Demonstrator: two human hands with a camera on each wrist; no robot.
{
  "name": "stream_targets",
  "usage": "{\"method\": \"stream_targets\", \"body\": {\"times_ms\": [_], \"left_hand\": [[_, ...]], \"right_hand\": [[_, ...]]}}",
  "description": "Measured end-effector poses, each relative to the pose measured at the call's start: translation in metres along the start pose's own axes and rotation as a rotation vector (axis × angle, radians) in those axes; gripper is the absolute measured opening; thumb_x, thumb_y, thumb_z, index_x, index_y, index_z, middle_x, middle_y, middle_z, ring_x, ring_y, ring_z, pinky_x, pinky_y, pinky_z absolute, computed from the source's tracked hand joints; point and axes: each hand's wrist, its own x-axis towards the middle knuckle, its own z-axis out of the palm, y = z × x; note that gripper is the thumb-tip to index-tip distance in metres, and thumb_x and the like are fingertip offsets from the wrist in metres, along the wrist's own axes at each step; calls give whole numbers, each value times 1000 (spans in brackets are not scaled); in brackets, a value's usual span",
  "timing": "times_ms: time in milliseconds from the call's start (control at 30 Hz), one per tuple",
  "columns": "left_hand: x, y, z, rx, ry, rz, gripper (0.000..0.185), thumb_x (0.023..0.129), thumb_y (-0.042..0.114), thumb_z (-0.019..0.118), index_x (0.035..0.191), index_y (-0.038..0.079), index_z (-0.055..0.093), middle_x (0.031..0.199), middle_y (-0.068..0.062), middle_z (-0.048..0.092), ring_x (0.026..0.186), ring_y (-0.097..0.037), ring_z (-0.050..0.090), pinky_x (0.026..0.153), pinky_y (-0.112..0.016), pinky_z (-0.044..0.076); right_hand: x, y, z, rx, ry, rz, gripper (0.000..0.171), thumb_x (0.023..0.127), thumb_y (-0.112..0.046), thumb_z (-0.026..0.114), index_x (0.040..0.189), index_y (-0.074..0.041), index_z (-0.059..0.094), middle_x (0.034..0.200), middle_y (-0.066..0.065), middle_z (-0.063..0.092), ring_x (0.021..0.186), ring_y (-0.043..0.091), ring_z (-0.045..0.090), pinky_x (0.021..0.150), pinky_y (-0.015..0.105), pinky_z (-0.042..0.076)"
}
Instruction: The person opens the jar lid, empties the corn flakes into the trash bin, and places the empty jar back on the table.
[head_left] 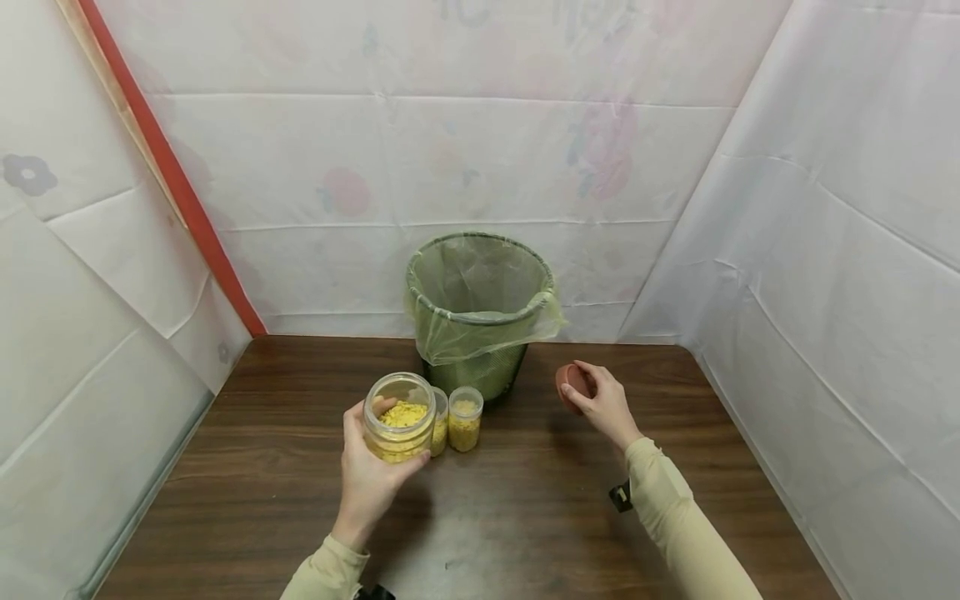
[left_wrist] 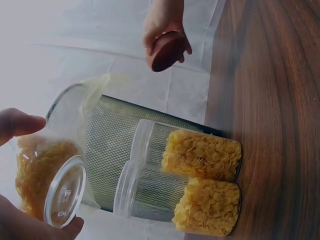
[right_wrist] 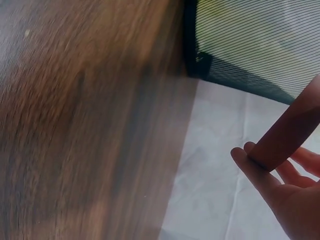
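My left hand [head_left: 371, 475] grips a clear jar [head_left: 400, 446] partly filled with yellow flakes, its fingers behind and thumb in front. The jar's mouth is uncovered in the head view. Seen from the left wrist, its round clear base [left_wrist: 65, 197] faces the camera. Off to the right, my right hand [head_left: 609, 408] holds a round reddish-brown lid [head_left: 572, 388] by its edge, above the table. The lid's hollow, darker side shows in the left wrist view. Two smaller clear jars of flakes, a right one [head_left: 465, 421] and a left one [head_left: 439, 425] partly hidden by the held jar, stand together.
Behind the small jars stands a green mesh waste bin [head_left: 480, 362], lined with a thin translucent yellow-green bag [head_left: 442, 333] folded over its rim. The dark wood table [head_left: 247, 483] is bordered by white sheets [head_left: 840, 250] at the back and sides.
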Motion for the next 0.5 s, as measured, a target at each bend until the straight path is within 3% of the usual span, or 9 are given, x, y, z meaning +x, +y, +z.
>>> {"method": "stream_targets", "body": {"times_ms": [233,500], "left_hand": [[3,-6,-4,-31,22,15,88,51,-20,79,126,-11,35,126,-26,53,115,-33,48,91,-8,40],[7,-32,-11,-45,58,20,93,48,-18,82,128,-3,37,128,-15,55,117,-22,49,95,-10,39]], "right_hand": [[7,16,4,-58,5,12,56,82,-35,72,129,-7,57,117,18,59,101,36,59,80,49,52],[14,30,8,-79,-10,17,60,81,-36,73,128,-3,56,117,21,59,100,36,59,80,49,52]]}}
